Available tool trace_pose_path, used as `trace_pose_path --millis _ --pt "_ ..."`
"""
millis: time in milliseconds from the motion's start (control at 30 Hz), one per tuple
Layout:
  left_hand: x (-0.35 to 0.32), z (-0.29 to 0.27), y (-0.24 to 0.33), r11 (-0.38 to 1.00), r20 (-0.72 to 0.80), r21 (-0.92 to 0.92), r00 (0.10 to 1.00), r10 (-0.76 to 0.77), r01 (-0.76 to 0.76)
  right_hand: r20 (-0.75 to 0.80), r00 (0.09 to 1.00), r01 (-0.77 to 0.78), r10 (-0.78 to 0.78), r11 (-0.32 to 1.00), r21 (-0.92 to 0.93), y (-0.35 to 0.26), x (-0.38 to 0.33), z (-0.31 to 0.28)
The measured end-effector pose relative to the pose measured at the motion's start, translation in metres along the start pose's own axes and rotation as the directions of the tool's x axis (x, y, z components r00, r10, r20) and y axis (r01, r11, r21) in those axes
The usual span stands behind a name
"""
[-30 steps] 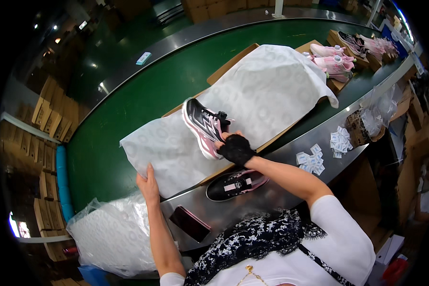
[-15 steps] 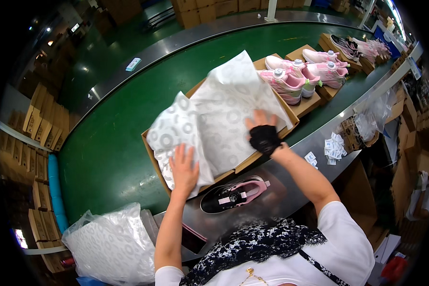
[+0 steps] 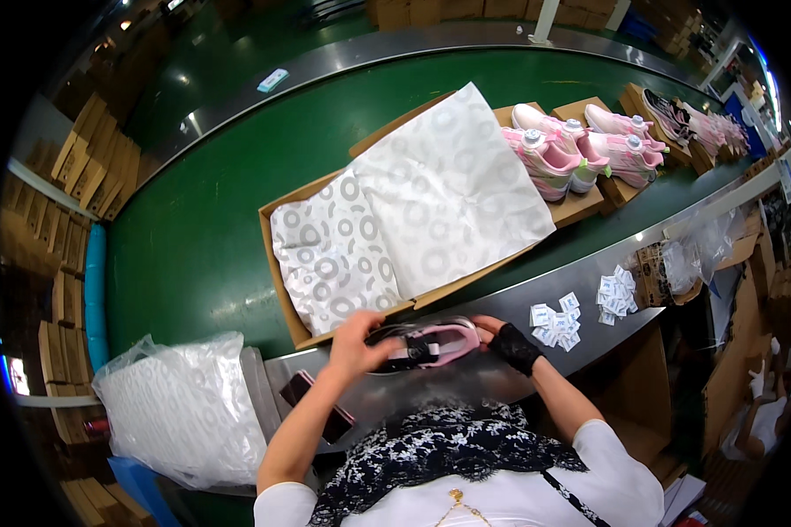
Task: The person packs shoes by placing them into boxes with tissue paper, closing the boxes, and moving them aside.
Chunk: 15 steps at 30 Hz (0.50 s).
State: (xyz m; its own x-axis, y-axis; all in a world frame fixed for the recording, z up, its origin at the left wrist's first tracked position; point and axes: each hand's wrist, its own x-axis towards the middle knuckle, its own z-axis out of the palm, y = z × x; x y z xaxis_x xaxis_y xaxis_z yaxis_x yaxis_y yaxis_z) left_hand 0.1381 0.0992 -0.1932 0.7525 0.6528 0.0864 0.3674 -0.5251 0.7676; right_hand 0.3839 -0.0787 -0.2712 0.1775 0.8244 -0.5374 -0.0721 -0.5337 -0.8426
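A black sneaker with pink lining [image 3: 451, 343] is on the steel ledge just in front of me, its toe to the left. My left hand [image 3: 358, 348] is closed round the toe end. At the heel, my right hand [image 3: 507, 345], in a black fingerless glove, grips with its fingers; part of that grip is hidden. Just beyond the sneaker lies an open cardboard shoebox [image 3: 277, 279], lined with white patterned tissue paper [image 3: 448, 206] that spreads over the box and its lid.
White-and-pink sneakers [image 3: 549, 162] stand on boxes along the green conveyor [image 3: 193, 202]. Small white packets [image 3: 555, 323] lie on the ledge at right. A plastic-wrapped stack of tissue paper [image 3: 180, 408] and a dark phone-like object [image 3: 334, 422] are at left. Another person [image 3: 765, 413] is at far right.
Both hands have left the tissue paper and come back toward me onto the black sneaker. The tissue now lies flatter over the box. The view has shifted a little.
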Motion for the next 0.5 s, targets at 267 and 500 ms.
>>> trace_pose_path --millis 267,500 --pt "-0.045 -0.01 0.018 0.901 -0.074 -0.37 0.959 -0.273 0.227 0.266 0.946 0.131 -0.186 0.968 0.213 -0.073 0.027 0.047" --pt "-0.032 -0.055 0.035 0.671 -0.137 -0.723 0.918 -0.371 0.163 0.236 0.914 0.233 -0.331 0.903 0.362 -0.179 -0.02 0.066"
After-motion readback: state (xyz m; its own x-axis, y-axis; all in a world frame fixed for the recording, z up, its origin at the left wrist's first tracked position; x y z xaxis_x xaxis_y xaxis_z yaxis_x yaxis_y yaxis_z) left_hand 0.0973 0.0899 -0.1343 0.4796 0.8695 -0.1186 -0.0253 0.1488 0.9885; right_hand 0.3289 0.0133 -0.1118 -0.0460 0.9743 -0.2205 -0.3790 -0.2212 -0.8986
